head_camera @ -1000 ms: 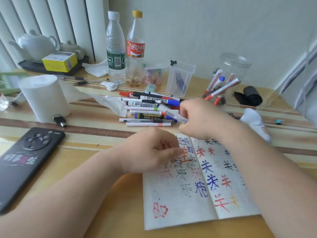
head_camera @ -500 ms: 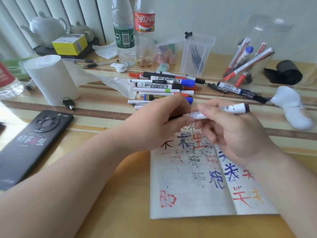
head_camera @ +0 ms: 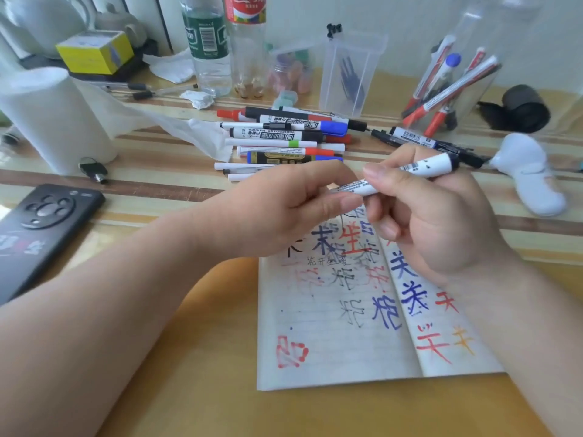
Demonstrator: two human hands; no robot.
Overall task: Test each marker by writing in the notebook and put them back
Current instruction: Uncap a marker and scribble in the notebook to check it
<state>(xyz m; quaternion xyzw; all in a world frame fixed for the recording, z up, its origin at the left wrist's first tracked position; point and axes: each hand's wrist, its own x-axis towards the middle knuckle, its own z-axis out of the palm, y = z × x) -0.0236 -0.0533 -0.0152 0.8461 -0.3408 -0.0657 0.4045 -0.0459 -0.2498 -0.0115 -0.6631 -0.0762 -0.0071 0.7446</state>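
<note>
Two hands meet on one white marker (head_camera: 426, 165), held in the air just above the top of the open notebook (head_camera: 331, 335). The right hand (head_camera: 435, 222) has its fingers curled round the barrel, with the thumb lying along the top. The left hand (head_camera: 284, 209) pinches the marker's lower left end between thumb and fingertips. The marker sits tilted, its dark end raised toward the right. Whether a cap is on that pinched end cannot be told.

The notebook lies flat on the worktop (head_camera: 189, 357), its pages covered in black, red, blue and orange characters. Behind the hands a pile of markers (head_camera: 284, 134) lies side by side, and two more dark markers (head_camera: 419, 140) lie just to its right. Farther right a clear jar (head_camera: 511, 58) holds several red and blue markers. A black phone (head_camera: 41, 228) and a paper roll (head_camera: 53, 121) sit at the left.
</note>
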